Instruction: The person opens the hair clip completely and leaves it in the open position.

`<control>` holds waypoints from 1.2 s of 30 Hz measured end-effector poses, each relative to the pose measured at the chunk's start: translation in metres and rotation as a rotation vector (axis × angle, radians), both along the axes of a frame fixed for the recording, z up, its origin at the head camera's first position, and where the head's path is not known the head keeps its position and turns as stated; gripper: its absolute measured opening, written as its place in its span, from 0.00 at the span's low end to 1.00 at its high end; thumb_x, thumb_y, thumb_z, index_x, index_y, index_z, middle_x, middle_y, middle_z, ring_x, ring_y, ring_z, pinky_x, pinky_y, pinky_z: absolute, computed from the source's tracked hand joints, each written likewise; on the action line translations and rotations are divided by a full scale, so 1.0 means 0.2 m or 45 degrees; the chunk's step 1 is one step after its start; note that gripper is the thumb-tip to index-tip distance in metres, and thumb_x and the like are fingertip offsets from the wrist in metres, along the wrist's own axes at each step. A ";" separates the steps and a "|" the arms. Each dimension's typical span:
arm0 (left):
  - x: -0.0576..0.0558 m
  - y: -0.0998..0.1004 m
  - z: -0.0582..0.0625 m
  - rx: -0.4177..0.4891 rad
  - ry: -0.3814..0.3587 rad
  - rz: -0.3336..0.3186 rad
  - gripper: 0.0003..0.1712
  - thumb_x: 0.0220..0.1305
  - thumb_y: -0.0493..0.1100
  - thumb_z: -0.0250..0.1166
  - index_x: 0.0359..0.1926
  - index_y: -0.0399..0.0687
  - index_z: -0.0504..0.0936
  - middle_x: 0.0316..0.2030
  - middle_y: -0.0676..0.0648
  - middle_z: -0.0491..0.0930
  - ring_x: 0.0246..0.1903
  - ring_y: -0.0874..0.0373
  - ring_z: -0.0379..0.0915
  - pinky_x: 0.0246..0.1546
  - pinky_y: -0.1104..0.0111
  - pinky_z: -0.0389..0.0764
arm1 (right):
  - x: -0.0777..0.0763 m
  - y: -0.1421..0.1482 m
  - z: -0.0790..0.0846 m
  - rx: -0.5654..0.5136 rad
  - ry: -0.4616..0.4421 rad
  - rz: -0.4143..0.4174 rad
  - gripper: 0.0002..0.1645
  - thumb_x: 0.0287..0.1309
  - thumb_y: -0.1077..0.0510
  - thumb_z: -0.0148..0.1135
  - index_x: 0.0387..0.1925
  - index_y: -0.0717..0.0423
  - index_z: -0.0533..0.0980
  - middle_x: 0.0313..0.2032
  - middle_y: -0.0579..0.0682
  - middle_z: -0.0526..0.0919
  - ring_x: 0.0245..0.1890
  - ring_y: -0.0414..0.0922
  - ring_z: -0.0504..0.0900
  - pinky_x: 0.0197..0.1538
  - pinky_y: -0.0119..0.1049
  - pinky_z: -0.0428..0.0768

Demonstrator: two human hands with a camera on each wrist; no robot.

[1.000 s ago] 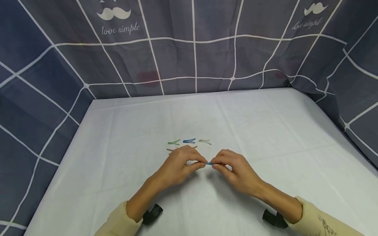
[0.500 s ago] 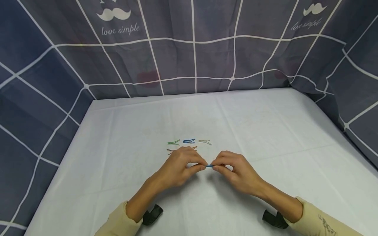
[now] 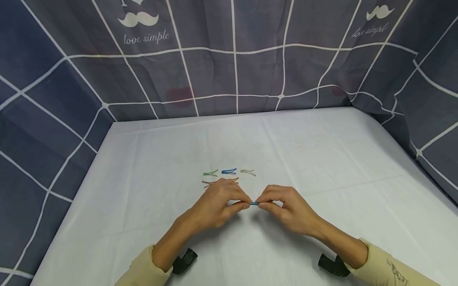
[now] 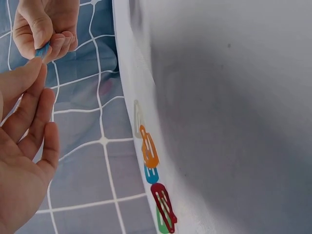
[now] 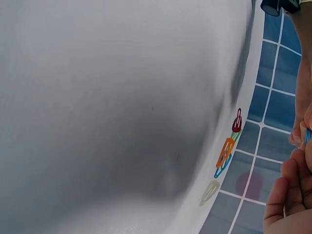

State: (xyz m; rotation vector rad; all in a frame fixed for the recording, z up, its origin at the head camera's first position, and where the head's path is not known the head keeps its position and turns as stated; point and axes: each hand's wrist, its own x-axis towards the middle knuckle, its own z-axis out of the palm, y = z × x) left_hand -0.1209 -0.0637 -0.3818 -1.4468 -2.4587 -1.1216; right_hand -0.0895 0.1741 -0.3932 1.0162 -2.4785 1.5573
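A blue snap hair clip (image 3: pixel 254 203) is held just above the table between both hands. My left hand (image 3: pixel 218 204) pinches one end between thumb and fingertips. The other end is pinched by my right hand (image 3: pixel 288 206); fingertips cover most of the clip. Beyond the hands lie a green clip (image 3: pixel 210 173), another blue clip (image 3: pixel 229 171) and a pale clip (image 3: pixel 248 172) in a row. Closer in, a red clip (image 4: pixel 163 207) and an orange clip (image 4: pixel 150 151) show whole in the left wrist view, but my left hand partly hides them in the head view.
White cloth (image 3: pixel 171 147) covers the table. Dark checked curtains (image 3: pixel 207 75) hang along its back and both sides. Black wrist straps (image 3: pixel 185 261) show by the beige sleeves (image 3: pixel 143 266).
Both hands, with the blue hair clip between them, have come slightly nearer the person. Their pinch looks the same, and the clips on the table stay put.
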 end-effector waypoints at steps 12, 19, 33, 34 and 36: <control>0.00 0.00 0.00 0.016 -0.011 -0.017 0.05 0.60 0.36 0.71 0.37 0.48 0.90 0.32 0.59 0.85 0.35 0.70 0.77 0.64 0.58 0.67 | -0.02 0.02 0.00 -0.009 -0.033 0.040 0.10 0.60 0.68 0.65 0.37 0.53 0.87 0.29 0.45 0.83 0.27 0.40 0.74 0.29 0.33 0.72; 0.00 0.01 0.00 0.041 -0.085 -0.029 0.05 0.60 0.37 0.71 0.38 0.47 0.90 0.31 0.59 0.85 0.35 0.71 0.76 0.65 0.56 0.64 | -0.02 0.04 0.00 -0.044 -0.080 0.090 0.11 0.59 0.70 0.64 0.37 0.55 0.87 0.29 0.47 0.83 0.27 0.41 0.75 0.31 0.33 0.74; 0.01 0.00 -0.01 0.036 -0.092 -0.051 0.04 0.58 0.37 0.73 0.35 0.47 0.91 0.31 0.59 0.85 0.36 0.70 0.77 0.66 0.56 0.62 | -0.01 0.04 -0.01 0.004 -0.148 0.095 0.09 0.63 0.65 0.64 0.37 0.51 0.87 0.30 0.48 0.83 0.28 0.41 0.75 0.32 0.35 0.74; 0.01 0.00 -0.01 0.035 -0.087 -0.042 0.04 0.58 0.36 0.73 0.36 0.47 0.91 0.32 0.59 0.85 0.36 0.70 0.77 0.66 0.57 0.63 | -0.01 0.04 -0.01 0.010 -0.147 0.080 0.09 0.63 0.64 0.64 0.37 0.50 0.87 0.30 0.48 0.83 0.28 0.40 0.75 0.32 0.35 0.74; 0.00 0.00 -0.02 0.031 -0.092 -0.027 0.05 0.58 0.36 0.72 0.36 0.46 0.90 0.32 0.59 0.85 0.36 0.69 0.77 0.66 0.57 0.63 | -0.01 0.03 -0.01 0.014 -0.150 0.054 0.08 0.64 0.64 0.64 0.37 0.50 0.87 0.30 0.48 0.82 0.28 0.40 0.74 0.31 0.36 0.74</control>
